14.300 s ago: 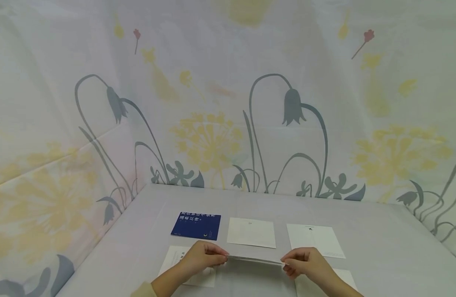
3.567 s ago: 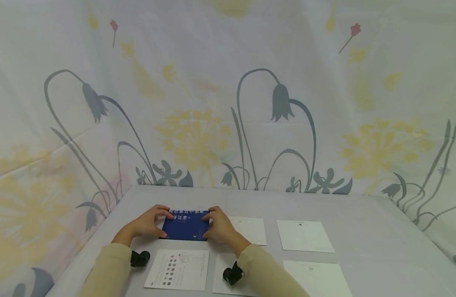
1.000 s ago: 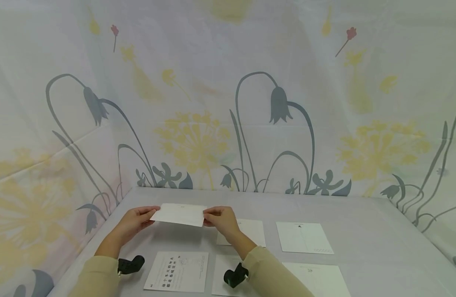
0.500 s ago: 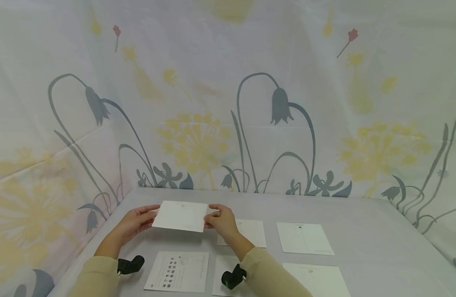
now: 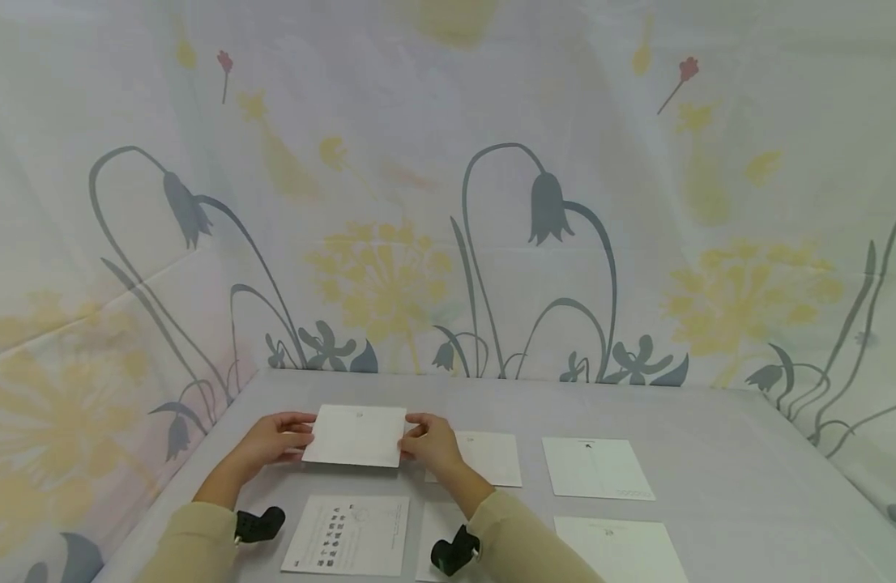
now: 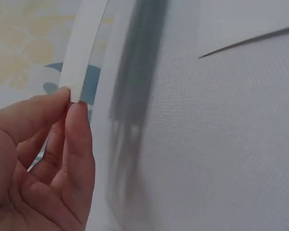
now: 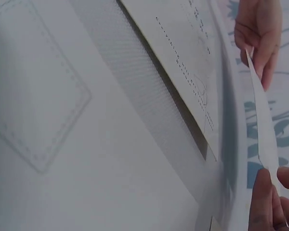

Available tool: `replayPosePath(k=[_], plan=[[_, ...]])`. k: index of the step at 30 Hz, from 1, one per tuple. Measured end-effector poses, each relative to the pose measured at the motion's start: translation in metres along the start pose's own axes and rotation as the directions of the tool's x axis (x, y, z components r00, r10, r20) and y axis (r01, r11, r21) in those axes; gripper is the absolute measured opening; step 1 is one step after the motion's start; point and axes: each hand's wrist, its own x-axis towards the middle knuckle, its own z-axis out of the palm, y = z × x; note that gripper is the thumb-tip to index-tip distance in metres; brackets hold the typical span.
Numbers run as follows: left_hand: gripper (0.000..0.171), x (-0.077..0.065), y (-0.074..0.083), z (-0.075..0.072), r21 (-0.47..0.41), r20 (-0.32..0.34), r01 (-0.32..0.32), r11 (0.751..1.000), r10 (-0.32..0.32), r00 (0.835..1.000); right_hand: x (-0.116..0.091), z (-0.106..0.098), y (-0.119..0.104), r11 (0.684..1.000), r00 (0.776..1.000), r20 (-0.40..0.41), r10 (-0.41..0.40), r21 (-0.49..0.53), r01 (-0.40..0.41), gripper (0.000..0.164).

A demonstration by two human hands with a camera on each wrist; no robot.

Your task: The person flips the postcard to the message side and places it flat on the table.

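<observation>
A postcard (image 5: 355, 436), white side up with a small mark near its far edge, is held between both hands at the back left of the table. My left hand (image 5: 271, 441) pinches its left edge between thumb and fingers, which the left wrist view confirms, the postcard's corner (image 6: 82, 62) in that grip. On the right edge, my right hand (image 5: 435, 445) pinches too. Shadow beneath the near edge shows the postcard slightly above the tabletop; its underside is hidden. In the right wrist view the postcard (image 7: 264, 120) appears nearly edge-on.
Nearest me lies a printed card (image 5: 346, 534) with vertical characters. Other white cards lie to the right: one (image 5: 492, 457) partly behind the right forearm, one (image 5: 597, 468) at the back, one (image 5: 619, 551) in front. Another (image 5: 428, 538) is partly under the right wrist camera (image 5: 454, 552).
Earlier both hands held a card nearer the middle. Then they gripped the blue postcard at the back left, lifted it and turned its white side up. In the last half second it has come down slightly.
</observation>
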Motion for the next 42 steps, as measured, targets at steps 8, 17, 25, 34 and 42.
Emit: replayPosePath(k=[8, 17, 25, 34, 42], plan=[[0.043, -0.0006, -0.0056, 0.0044, 0.066, -0.002, -0.011, 0.998, 0.011, 1.0, -0.0038, 0.0006, 0.0073, 1.0, 0.999, 0.031, 0.012, -0.006, -0.012, 0.045], [0.046, 0.0007, -0.0081, 0.0074, 0.128, 0.01, 0.042, 0.991, -0.043, 0.999, -0.0057, 0.0023, 0.0091, 0.998, 0.997, 0.056, 0.051, -0.042, -0.048, 0.047], [0.047, -0.0016, -0.008, 0.0043, 0.11, 0.088, 0.039, 0.993, -0.049, 0.995, -0.0051, 0.0004, 0.0101, 0.993, 0.992, 0.091, 0.085, -0.087, -0.077, 0.046], [0.042, -0.0037, -0.0033, 0.0094, 0.148, 0.033, 0.083, 0.986, -0.089, 0.995, -0.004, -0.0008, 0.0085, 0.991, 0.989, 0.106, 0.104, -0.093, -0.094, 0.045], [0.042, -0.0021, -0.0041, 0.0092, 0.142, 0.026, 0.092, 0.986, -0.097, 0.995, -0.0033, -0.001, 0.0091, 0.991, 0.99, 0.101, 0.103, -0.097, -0.093, 0.042]])
